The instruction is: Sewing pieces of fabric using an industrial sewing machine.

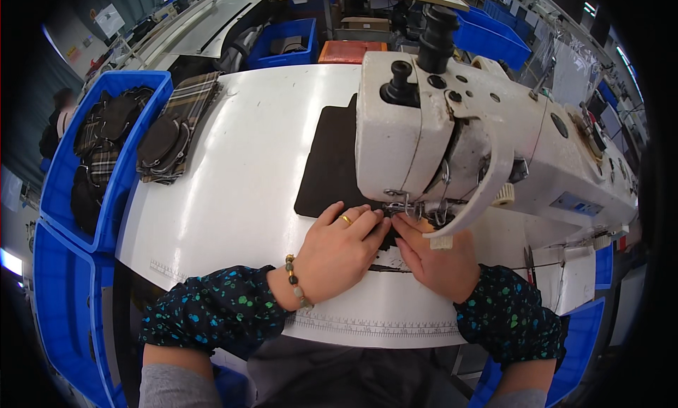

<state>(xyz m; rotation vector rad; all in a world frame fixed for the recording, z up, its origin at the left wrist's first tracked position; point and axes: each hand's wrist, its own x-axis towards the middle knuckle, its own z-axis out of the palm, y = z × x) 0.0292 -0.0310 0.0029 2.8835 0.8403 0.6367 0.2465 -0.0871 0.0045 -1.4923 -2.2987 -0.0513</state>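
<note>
A dark brown piece of fabric point(325, 171) lies flat on the white table and runs under the head of a sewing machine point(395, 146). My left hand point(339, 249) rests palm down at the fabric's near edge, fingers stretched toward the needle area. It wears a gold ring and a beaded bracelet. My right hand point(441, 263) lies just right of the needle area, fingers extended on the fabric; the machine's white guard bar covers part of them. Fingertips of both hands come close together beside the metal presser foot point(406, 209).
Left of the table stands a blue bin point(127, 168) of dark and plaid pieces. A stack of plaid fabric with dark pieces point(173, 136) sits at the table's left edge. Scissors-like snips point(530, 263) lie right of my right hand. A ruler strip point(374, 328) marks the front edge.
</note>
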